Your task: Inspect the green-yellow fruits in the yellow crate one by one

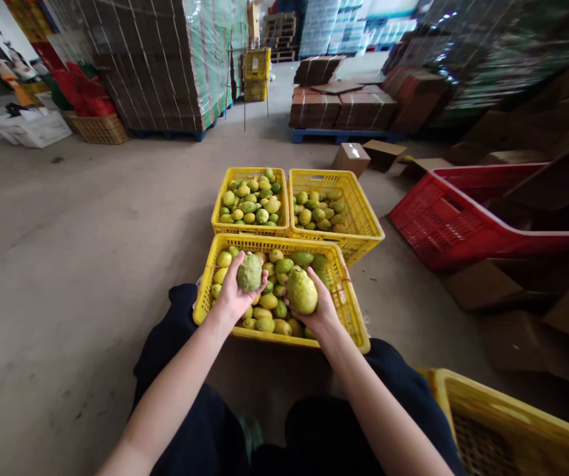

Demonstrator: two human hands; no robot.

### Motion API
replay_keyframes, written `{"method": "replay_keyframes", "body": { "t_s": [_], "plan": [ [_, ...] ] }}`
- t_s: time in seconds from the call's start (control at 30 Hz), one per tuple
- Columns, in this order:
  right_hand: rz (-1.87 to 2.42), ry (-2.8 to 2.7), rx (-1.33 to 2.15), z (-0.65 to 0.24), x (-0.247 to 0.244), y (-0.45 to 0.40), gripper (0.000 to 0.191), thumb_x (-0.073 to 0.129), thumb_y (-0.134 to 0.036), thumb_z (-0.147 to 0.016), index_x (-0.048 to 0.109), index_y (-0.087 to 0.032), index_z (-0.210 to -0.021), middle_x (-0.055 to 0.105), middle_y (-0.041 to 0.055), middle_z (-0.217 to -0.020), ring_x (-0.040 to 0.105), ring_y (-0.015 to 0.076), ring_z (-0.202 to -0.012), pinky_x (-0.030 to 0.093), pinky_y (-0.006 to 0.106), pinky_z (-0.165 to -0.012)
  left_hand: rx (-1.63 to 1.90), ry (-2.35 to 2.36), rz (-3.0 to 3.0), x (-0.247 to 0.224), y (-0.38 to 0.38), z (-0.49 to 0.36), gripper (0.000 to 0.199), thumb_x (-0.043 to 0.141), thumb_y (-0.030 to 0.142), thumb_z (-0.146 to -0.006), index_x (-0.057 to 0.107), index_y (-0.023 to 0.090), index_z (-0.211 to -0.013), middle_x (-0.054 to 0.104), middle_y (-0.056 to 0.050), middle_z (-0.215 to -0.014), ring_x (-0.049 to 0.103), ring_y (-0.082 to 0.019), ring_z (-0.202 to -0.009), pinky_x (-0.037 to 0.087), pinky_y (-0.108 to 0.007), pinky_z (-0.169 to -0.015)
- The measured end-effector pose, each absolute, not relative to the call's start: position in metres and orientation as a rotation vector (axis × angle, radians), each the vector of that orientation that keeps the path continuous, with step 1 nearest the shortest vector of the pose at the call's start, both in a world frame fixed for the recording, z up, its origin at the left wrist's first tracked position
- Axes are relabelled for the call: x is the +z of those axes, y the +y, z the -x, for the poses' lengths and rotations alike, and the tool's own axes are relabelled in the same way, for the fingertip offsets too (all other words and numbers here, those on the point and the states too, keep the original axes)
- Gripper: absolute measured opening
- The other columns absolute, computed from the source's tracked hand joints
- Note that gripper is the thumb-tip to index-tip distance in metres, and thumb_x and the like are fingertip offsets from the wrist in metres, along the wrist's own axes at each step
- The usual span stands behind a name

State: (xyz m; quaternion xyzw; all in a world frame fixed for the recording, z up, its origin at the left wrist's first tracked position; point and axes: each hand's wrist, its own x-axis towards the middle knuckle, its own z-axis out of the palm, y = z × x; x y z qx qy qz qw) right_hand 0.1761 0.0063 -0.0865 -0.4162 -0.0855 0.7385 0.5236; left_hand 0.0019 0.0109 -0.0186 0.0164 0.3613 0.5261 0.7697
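Observation:
My left hand [233,295] is closed around a round, pale green guava [249,272], fingers under it and thumb along its side. In my right hand [324,309] rests a larger, bumpy yellow-green guava [302,291], gripped from the right. Both are held apart from each other above a yellow plastic crate [356,317]. That crate holds many yellow and green fruits [268,301], partly hidden by my hands. Beyond it stand two more yellow crates: the left crate [214,215] is well filled with similar fruit, while the right crate [361,208] has fruit mostly toward its left.
Another yellow crate [517,416] stands at my lower right. To the right are a red crate [433,218] and loose cardboard boxes [517,284]. Flattened cartons [344,109] lie on a blue pallet [319,137] at the back. A wrapped stack [140,66] rises at back left.

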Motion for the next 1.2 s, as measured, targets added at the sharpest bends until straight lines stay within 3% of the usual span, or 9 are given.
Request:
{"method": "replay_keyframes", "body": {
  "t_s": [0.2, 0.4, 0.67, 0.9, 1.2],
  "plan": [
    [0.966, -0.222, 1.813, -0.176, -0.076, 0.003, 0.032, 0.058, -0.053, -0.085, 0.067, -0.022, -0.086, 0.075, 0.0055, -0.073, 0.068, 0.0207, -0.055, 0.055, 0.032, -0.049, 1.094, 0.651, -0.006, -0.028, 0.01, 0.001, 0.026, 0.057, 0.04, -0.088, 0.064, 0.016, -0.087, 0.067, -0.006, -0.078, 0.065, -0.015, -0.07, 0.056, -0.025, -0.062],
    [0.877, -0.285, 1.814, -0.173, -0.063, -0.002, 0.031, 0.067, -0.049, -0.077, 0.069, -0.02, -0.089, 0.073, 0.0042, -0.075, 0.064, 0.0186, -0.055, 0.047, 0.027, -0.043, 1.092, 0.641, -0.06, -0.025, 0.01, 0.0, 0.018, 0.055, 0.027, -0.087, 0.067, 0.016, -0.094, 0.071, -0.005, -0.085, 0.067, -0.013, -0.07, 0.056, -0.025, -0.066],
    [0.797, -0.637, 1.792, -0.172, -0.053, -0.008, 0.037, 0.064, -0.055, -0.073, 0.068, -0.019, -0.077, 0.068, 0.0055, -0.067, 0.058, 0.0177, -0.05, 0.042, 0.027, -0.039, 1.07, 0.686, -0.429, -0.028, 0.008, -0.007, 0.028, 0.062, 0.039, -0.078, 0.069, 0.012, -0.073, 0.067, -0.006, -0.068, 0.061, -0.015, -0.054, 0.05, -0.027, -0.054],
    [0.742, -0.89, 1.763, -0.172, -0.049, -0.015, 0.034, 0.066, -0.051, -0.064, 0.071, -0.017, -0.069, 0.068, 0.0075, -0.059, 0.059, 0.0209, -0.043, 0.042, 0.03, -0.036, 1.068, 0.672, -0.975, -0.028, -0.004, -0.005, 0.031, 0.061, 0.041, -0.071, 0.076, 0.014, -0.064, 0.067, -0.01, -0.06, 0.063, -0.022, -0.059, 0.049, -0.032, -0.062],
    [0.697, -0.947, 1.806, -0.174, -0.043, -0.016, 0.03, 0.066, -0.045, -0.061, 0.074, -0.016, -0.063, 0.068, 0.0087, -0.054, 0.059, 0.0224, -0.039, 0.042, 0.031, -0.033, 0.967, 0.64, -1.076, -0.027, -0.006, 0.003, 0.029, 0.062, 0.039, -0.069, 0.077, 0.016, -0.062, 0.069, -0.01, -0.062, 0.063, -0.023, -0.06, 0.049, -0.034, -0.066]
  ]
}}
